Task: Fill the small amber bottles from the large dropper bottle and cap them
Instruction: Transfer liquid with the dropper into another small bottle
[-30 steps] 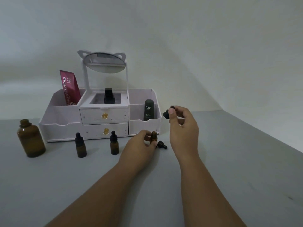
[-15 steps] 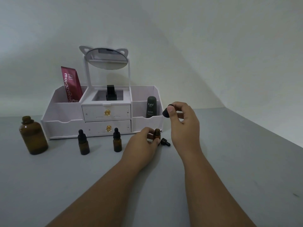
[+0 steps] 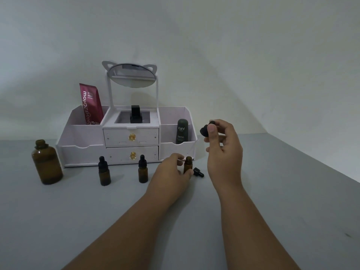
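My left hand (image 3: 171,172) grips a small uncapped amber bottle (image 3: 188,164) that stands on the grey table. Its small black dropper cap (image 3: 198,172) lies on the table just right of it. My right hand (image 3: 222,145) is raised above and to the right, pinching the black bulb of the large dropper (image 3: 206,129); its pipette is hidden behind my fingers. Two capped small amber bottles (image 3: 104,173) (image 3: 143,171) stand to the left. The large amber bottle (image 3: 46,162) stands open at the far left.
A white cosmetic organiser (image 3: 81,133) with two drawers and a cat-ear mirror (image 3: 131,75) stands behind the bottles. It holds a pink tube (image 3: 90,104), a black bottle (image 3: 135,114) and a dark Kahf container (image 3: 181,131). The table edge runs diagonally at the right.
Both hands keep their holds and their places relative to the bottles. The view shifted slightly; nothing was picked up or let go.
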